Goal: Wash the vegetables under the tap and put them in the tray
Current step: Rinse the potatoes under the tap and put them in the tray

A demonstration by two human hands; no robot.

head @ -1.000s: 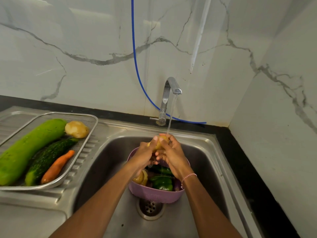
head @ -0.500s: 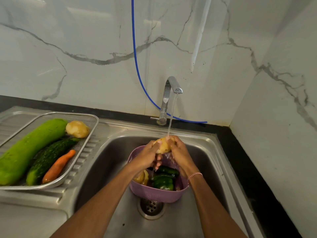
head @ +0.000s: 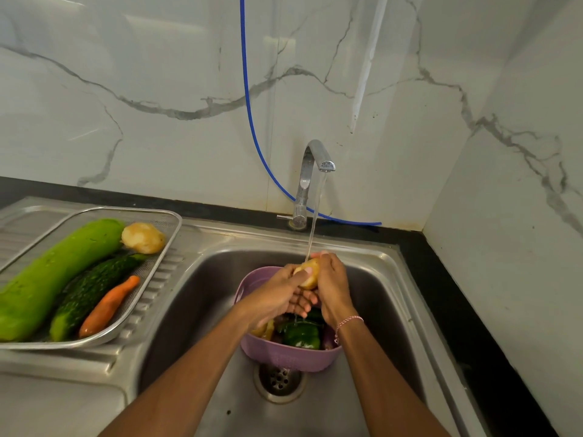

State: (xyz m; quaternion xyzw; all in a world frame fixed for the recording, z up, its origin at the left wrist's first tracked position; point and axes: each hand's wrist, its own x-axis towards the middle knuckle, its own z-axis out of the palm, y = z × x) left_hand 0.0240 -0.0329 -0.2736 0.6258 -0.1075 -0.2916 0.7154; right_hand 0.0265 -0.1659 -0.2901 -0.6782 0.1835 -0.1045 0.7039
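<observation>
Marble-veined tiles back a steel sink [head: 202, 294] where the tap [head: 310, 171] runs a thin stream of water [head: 314, 222]. Under that stream is the potato [head: 308, 272], held between both hands. The left hand [head: 277, 298] curls round its left side and the right hand [head: 332, 288] cups its right side and top. Its long axis runs roughly up and down, slightly tilted, and the water strikes the upper end.

Just below the hands a purple basket [head: 293, 357] stands in the sink bowl. It holds a green capsicum [head: 301, 335] and other pieces that are partly hidden.

The mesh tray [head: 170, 241] lies well to the left on the drainboard. It already carries a bottle gourd [head: 53, 272], a cucumber [head: 91, 291], a carrot [head: 108, 307] and a second potato [head: 143, 238].

I judge that the potato is being rinsed and the carry will go leftward. The left hand is nearer the tray, and bare mesh shows just right of the carrot.
</observation>
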